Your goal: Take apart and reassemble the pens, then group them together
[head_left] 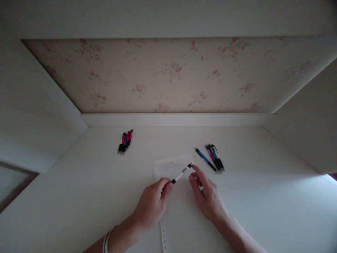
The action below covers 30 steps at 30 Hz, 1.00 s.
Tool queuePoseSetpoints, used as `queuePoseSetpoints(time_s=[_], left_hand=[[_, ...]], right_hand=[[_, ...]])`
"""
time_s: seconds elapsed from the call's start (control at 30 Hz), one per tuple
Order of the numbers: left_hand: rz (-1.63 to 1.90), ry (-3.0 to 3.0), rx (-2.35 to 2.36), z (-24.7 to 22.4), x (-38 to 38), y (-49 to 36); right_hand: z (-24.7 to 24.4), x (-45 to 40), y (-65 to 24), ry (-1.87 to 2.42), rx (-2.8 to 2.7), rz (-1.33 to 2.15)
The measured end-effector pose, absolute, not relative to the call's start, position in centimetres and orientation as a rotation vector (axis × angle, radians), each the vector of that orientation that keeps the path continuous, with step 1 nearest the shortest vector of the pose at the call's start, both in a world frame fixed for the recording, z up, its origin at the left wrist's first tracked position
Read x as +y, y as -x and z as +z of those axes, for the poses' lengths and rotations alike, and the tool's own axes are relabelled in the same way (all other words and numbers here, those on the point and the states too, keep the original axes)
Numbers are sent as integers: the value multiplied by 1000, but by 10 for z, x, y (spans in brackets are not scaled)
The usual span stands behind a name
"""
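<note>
We see the left hand (152, 203) gripping the white pen (180, 175) over the paper (168, 169), the right hand (210, 201) loosely open, its index fingertip (194, 167) at the cap end, where pressing would require steadiness.

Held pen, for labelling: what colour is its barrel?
The barrel is mostly white; head view shows it best.

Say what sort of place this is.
Probably a desk or writing nook in a home: a white surface boxed in by pale panels, floral wallpaper behind it, and pens around a sheet of handwritten, hole-punched paper.
</note>
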<state>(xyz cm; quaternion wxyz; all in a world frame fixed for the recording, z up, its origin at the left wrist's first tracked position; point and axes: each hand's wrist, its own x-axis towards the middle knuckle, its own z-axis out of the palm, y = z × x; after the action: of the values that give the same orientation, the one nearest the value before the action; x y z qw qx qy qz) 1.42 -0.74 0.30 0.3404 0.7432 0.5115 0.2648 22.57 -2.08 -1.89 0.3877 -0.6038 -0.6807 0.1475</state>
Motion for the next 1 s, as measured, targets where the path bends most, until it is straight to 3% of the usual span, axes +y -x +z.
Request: queuePoseSetpoints(time_s=[0.17,0.5,0.73,1.0], left_hand=[[729,-1907,1260,-11,-5,-16],[704,-1872,1267,-10,-7,-13],[714,-1768,1333,-9,-6,-13],[848,-2092,1337,-22,-16,-13]], right_hand=[[-22,-20,-218,1464,-1574,724],[-19,-8,-228,1359,-1205,1100],[-19,-2,-235,1260,-864,1143],[-18,0,-235,1205,-722,1160]])
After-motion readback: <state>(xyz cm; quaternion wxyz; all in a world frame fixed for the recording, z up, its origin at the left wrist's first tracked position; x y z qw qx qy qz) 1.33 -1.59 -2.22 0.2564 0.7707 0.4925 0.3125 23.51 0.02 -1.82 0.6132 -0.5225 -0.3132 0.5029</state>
